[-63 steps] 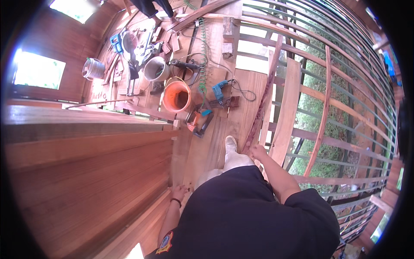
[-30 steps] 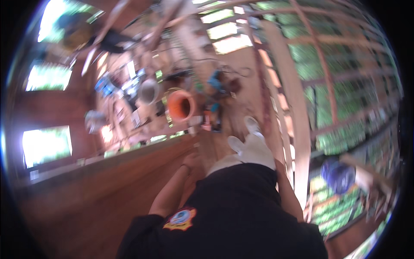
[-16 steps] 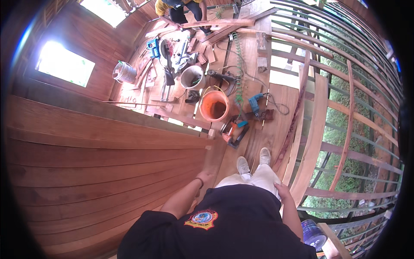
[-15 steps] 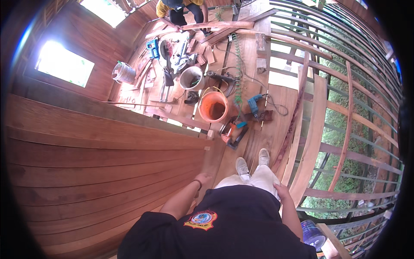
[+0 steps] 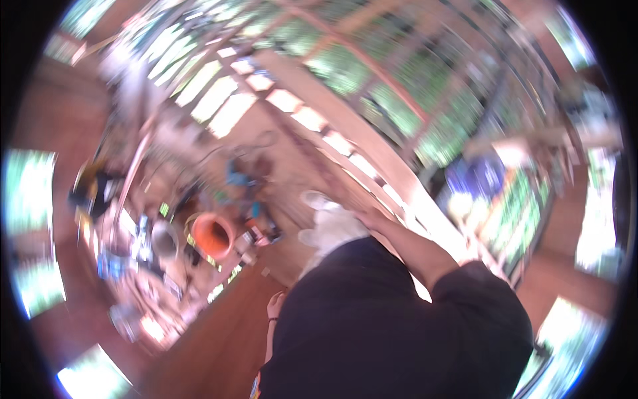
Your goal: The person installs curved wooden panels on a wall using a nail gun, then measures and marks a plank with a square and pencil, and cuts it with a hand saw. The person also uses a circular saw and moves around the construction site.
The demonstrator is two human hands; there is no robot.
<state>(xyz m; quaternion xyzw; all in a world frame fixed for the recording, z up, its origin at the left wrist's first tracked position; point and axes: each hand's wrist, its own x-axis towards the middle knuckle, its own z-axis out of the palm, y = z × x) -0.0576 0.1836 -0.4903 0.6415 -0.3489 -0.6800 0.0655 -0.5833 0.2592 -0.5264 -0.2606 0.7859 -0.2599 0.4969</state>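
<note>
The whole view is motion-blurred. My left hand (image 5: 274, 306) hangs at my side beside my black shirt, a dark band on its wrist, above the reddish wooden boards; nothing shows in it. My right hand (image 5: 369, 217) is down by my hip, next to my white trousers and close to a long pale wooden beam (image 5: 372, 166). Blur hides the fingers of both hands. My white shoes (image 5: 318, 199) stand on the plank floor.
An orange bucket (image 5: 212, 234) and a grey bucket (image 5: 164, 241) sit on the floor to my left among scattered tools, cables and a blue power tool (image 5: 236, 178). A slatted wooden railing (image 5: 425, 113) with greenery behind runs along the right.
The view has swung sharply and blurred; the buckets and tools now lie lower left and the railing sweeps across the top. Both arms still hang at my sides.
</note>
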